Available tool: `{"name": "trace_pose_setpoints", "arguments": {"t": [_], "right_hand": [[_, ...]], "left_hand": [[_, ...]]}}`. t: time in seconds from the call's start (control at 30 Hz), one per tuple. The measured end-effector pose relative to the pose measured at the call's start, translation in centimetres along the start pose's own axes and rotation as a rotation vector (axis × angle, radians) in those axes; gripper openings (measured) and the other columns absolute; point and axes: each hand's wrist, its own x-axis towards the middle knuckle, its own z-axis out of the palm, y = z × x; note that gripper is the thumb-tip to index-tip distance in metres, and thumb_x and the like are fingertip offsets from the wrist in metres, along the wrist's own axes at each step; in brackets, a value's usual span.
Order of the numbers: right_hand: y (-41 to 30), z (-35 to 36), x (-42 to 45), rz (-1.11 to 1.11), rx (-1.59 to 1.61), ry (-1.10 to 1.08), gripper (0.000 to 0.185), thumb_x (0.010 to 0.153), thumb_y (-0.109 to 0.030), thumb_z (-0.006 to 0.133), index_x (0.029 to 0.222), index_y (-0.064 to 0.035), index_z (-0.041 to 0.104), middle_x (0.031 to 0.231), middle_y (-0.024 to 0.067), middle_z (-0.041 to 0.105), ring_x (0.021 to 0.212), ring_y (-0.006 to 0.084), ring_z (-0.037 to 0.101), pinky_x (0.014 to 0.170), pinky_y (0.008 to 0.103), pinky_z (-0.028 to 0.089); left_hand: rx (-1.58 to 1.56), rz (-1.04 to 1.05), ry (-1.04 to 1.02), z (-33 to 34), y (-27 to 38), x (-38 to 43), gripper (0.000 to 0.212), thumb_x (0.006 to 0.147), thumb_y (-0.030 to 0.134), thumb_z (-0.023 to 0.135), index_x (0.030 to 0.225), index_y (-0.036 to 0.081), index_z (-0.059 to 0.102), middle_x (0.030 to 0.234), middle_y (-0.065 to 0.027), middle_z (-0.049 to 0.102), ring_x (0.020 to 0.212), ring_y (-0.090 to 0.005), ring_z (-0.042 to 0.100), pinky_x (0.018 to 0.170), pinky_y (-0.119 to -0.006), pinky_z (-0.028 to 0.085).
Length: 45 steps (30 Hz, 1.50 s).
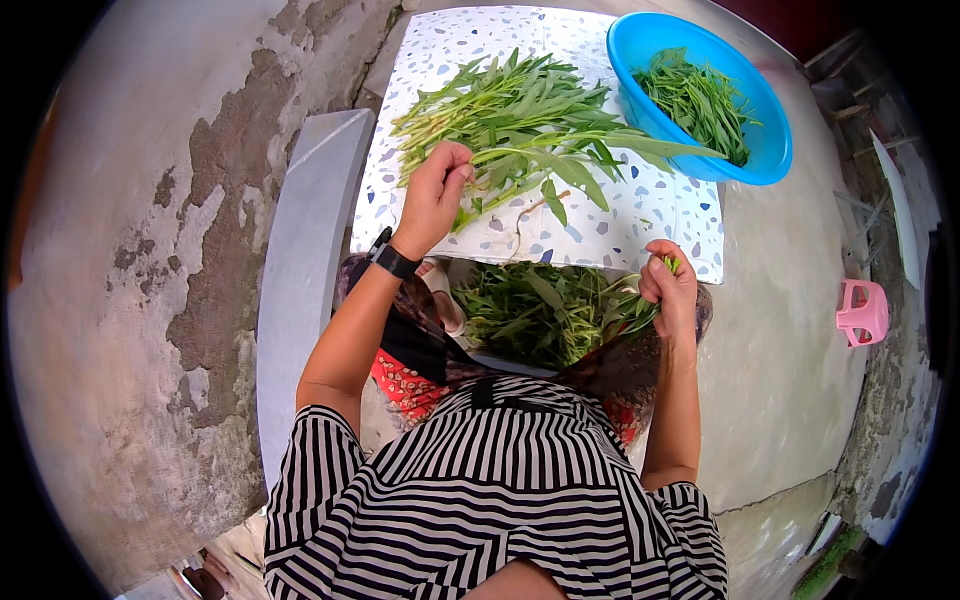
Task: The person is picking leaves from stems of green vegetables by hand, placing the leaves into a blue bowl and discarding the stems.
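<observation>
My left hand (437, 187) pinches the end of a leafy green stem (525, 142) at the near side of a pile of long leafy greens (510, 97). The pile lies on a low table with a speckled white top (600, 240). My right hand (667, 281), at the table's near right corner, is closed round a small bunch of greens (634, 311), whose leaves hang down below the fingers. More greens (540, 307) lie in a heap between my legs, under the table's near edge. A blue plastic basin (772, 142) at the back right holds leafy pieces (697, 101).
A long grey bench or slab (300, 262) stands along the left side of the table. A small pink plastic stool (862, 313) is on the concrete floor at the far right. A peeling, patchy surface (150, 262) spans the left.
</observation>
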Motion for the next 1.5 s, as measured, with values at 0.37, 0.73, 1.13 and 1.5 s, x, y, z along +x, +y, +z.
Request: {"name": "trace_pose_setpoints", "arguments": {"t": [0.37, 0.73, 1.13, 1.5], "right_hand": [[-7.2, 5.1, 0.6, -0.923, -0.883, 0.352, 0.023, 0.081, -0.003, 0.064, 0.103, -0.0018, 0.064, 0.093, 0.0083, 0.065, 0.095, 0.0203, 0.059, 0.082, 0.0325, 0.046], [-4.5, 2.2, 0.9, -0.713, -1.136, 0.090, 0.020, 0.072, 0.002, 0.067, 0.092, -0.0025, 0.066, 0.086, 0.0092, 0.064, 0.073, 0.0236, 0.063, 0.064, 0.0294, 0.048], [-6.2, 2.6, -2.8, -0.886, -0.847, 0.418, 0.042, 0.075, 0.004, 0.054, 0.117, 0.0021, 0.055, 0.103, 0.0102, 0.056, 0.079, 0.0154, 0.055, 0.070, 0.0267, 0.046], [-8.2, 4.3, -4.1, -0.502, -0.218, 0.060, 0.019, 0.088, -0.013, 0.058, 0.094, 0.0046, 0.063, 0.066, 0.0012, 0.050, 0.054, 0.0047, 0.038, 0.047, 0.0194, 0.025]], "left_hand": [[-0.074, -0.082, -0.114, 0.1, 1.7, -3.1, 0.005, 0.089, -0.001, 0.048, 0.094, 0.000, 0.049, 0.077, -0.0031, 0.052, 0.072, -0.0092, 0.050, 0.067, -0.023, 0.042], [0.147, 0.123, -0.005, -0.7, 3.5, -5.0, 0.007, 0.085, -0.003, 0.055, 0.092, -0.002, 0.054, 0.091, -0.0095, 0.056, 0.080, -0.0176, 0.058, 0.072, -0.027, 0.046], [0.324, 0.325, 0.044, -0.9, 4.3, -5.4, 0.011, 0.078, -0.004, 0.059, 0.087, 0.000, 0.054, 0.081, -0.0140, 0.056, 0.076, -0.0314, 0.054, 0.067, -0.035, 0.045], [0.331, 0.346, 0.038, -0.8, 4.5, -5.4, 0.012, 0.078, -0.005, 0.059, 0.088, 0.000, 0.054, 0.081, -0.0142, 0.055, 0.075, -0.0317, 0.054, 0.065, -0.035, 0.044]]}}
